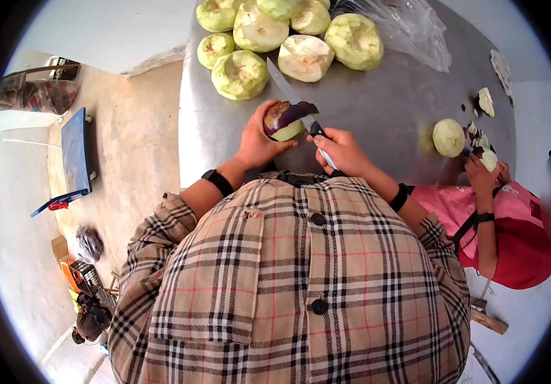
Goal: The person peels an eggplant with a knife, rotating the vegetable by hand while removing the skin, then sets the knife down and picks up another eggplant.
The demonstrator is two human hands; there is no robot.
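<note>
a heap of peeled pale-green eggplants [275, 38] sits at the far end of the metal table [390, 109], straight ahead of your hands, and a crumpled clear plastic bag [410, 25] lies just to the right of the heap. farther right on the table there is one more peeled eggplant [448, 137] with loose scraps of peel [485, 101] near it. a co-worker in a pink top stands at your right; the co-worker's hand [480, 171] is raised at the table edge with a small peeled piece [490, 159] at its fingertips. nothing lies between your hands and the heap, though the knife tip reaches almost to the nearest peeled one.

your left hand [256, 144] is curled closed around the half-peeled eggplant [285, 120], cupping it from below and the left, thumb lying along its near side. the eggplant is held just above the near table edge, in front of your chest, purple skin on top and pale flesh showing underneath. your right hand [342, 152] is wrapped tight round the handle of the knife [288, 93], and the blade runs up and left across the top of the eggplant, touching it where skin meets flesh.
</note>
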